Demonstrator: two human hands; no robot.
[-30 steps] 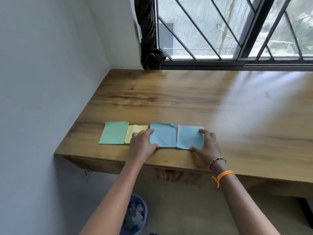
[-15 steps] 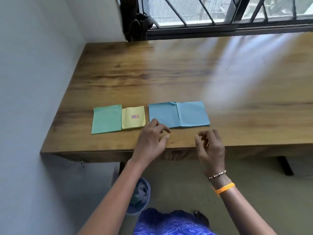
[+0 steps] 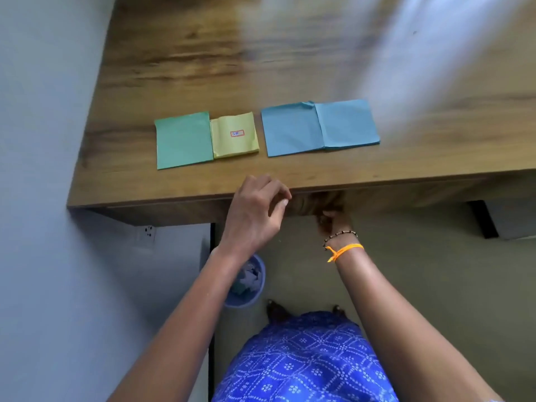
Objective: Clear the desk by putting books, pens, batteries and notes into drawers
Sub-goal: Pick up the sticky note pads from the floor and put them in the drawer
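Paper notes lie in a row near the front of the wooden desk [image 3: 290,53]: a green note [image 3: 183,139], a yellow pad [image 3: 234,135] with a small red-edged label, and two blue notes [image 3: 291,129] [image 3: 345,123] overlapping slightly. My left hand [image 3: 256,211] hovers at the desk's front edge, fingers loosely curled, holding nothing. My right hand [image 3: 333,219] reaches under the front edge, against the drawer front [image 3: 316,203]; its fingers are mostly hidden in shadow.
A grey wall runs along the desk's left side. Below, on the floor, a blue wastebasket [image 3: 248,282] holds crumpled paper. A dark desk leg [image 3: 480,217] shows at the right. My blue patterned clothing fills the bottom of the view.
Both hands left the blue notes and drew back to the desk's front edge; the right hand dropped under the edge. The view tilted down, so the window is out of sight.
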